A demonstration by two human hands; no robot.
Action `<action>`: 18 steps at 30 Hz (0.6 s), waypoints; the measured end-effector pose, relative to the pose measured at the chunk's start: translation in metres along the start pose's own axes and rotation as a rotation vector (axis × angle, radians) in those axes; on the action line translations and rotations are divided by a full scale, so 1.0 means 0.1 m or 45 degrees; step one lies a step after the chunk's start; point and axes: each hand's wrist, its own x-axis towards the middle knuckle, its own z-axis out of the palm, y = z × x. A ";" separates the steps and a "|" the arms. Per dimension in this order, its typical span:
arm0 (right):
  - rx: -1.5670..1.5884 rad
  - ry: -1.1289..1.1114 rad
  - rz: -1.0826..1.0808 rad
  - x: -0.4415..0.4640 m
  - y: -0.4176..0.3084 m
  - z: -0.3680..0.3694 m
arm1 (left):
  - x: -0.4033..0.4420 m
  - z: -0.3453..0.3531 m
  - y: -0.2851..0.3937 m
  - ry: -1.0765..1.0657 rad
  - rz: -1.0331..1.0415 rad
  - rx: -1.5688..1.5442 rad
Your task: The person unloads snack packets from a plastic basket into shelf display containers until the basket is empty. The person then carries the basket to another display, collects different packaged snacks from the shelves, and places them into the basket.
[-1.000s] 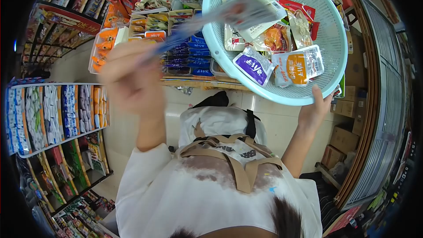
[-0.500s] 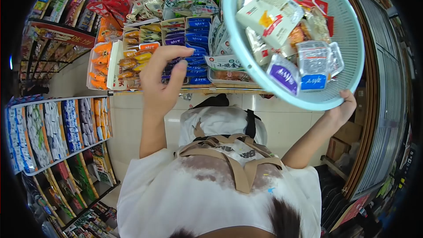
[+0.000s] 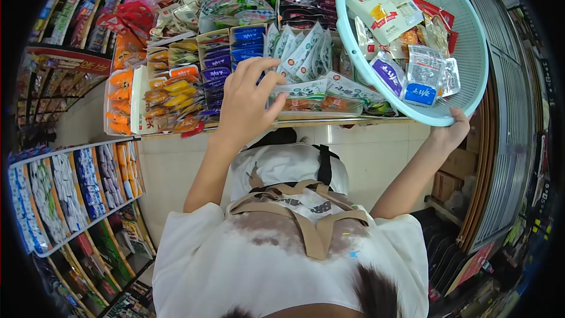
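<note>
My right hand (image 3: 452,126) grips the near rim of a light-blue plastic basket (image 3: 346,34), held up at the right. Inside lie a white snack packet (image 3: 388,15), a purple-labelled packet (image 3: 388,75), a clear pack with a blue label (image 3: 421,76) and several red-edged packets. My left hand (image 3: 254,94) hovers over the front of the snack display, fingers curved and thumb apart, with nothing in it. Its fingertips are close to green-and-white packets (image 3: 303,53); whether they touch cannot be told. Just beyond the hand are blue packets (image 3: 247,41) and purple packets (image 3: 216,68).
Orange packets (image 3: 122,94) and yellow packets (image 3: 179,97) fill the display's left end. A lower rack of bagged snacks (image 3: 73,182) stands to my left. On the right are a louvred metal panel (image 3: 509,118) and cardboard boxes (image 3: 456,165).
My left hand has moved right along the display, from the blue packets to the green-and-white ones. The view has shifted, and the basket sits slightly higher and farther right.
</note>
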 end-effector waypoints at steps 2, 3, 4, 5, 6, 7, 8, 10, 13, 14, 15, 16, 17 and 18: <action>0.012 0.045 -0.011 -0.07 0.01 0.04 | 0.05 0.00 0.04 -0.006 0.027 0.022; 0.024 0.079 -0.013 -0.09 0.01 0.05 | 0.09 0.00 0.08 -0.006 0.041 0.024; 0.013 0.026 0.007 -0.07 0.02 0.00 | 0.12 0.00 0.11 -0.006 0.056 0.026; 0.014 0.037 -0.002 -0.06 0.04 -0.02 | 0.17 0.00 0.15 -0.011 0.067 0.019; -0.007 0.046 -0.009 -0.05 0.05 -0.04 | 0.22 0.02 0.19 -0.008 0.145 -0.016; -0.030 0.052 -0.015 -0.04 0.05 -0.05 | 0.27 0.05 0.24 -0.004 0.221 -0.051; 0.005 0.071 -0.011 -0.03 0.05 -0.04 | 0.32 0.10 0.29 -0.003 0.227 -0.055; 0.045 0.051 -0.007 0.06 0.06 -0.10 | 0.42 0.22 0.37 -0.022 0.236 -0.085; 0.141 0.061 0.064 0.21 0.01 -0.26 | 0.49 0.32 0.36 -0.101 0.312 -0.040; 0.195 0.092 0.131 0.25 -0.02 -0.32 | 0.50 0.33 0.36 -0.102 0.318 -0.043; 0.196 0.097 0.125 0.29 -0.05 -0.41 | 0.51 0.34 0.36 -0.071 0.372 -0.081; 0.260 0.122 0.153 0.28 -0.10 -0.46 | 0.53 0.35 0.36 -0.039 0.425 -0.120; 0.322 0.146 0.182 0.26 -0.13 -0.51 | 0.56 0.36 0.36 -0.041 0.428 -0.125; 0.304 0.213 0.130 0.24 -0.17 -0.55 | 0.60 0.36 0.35 -0.002 0.377 -0.292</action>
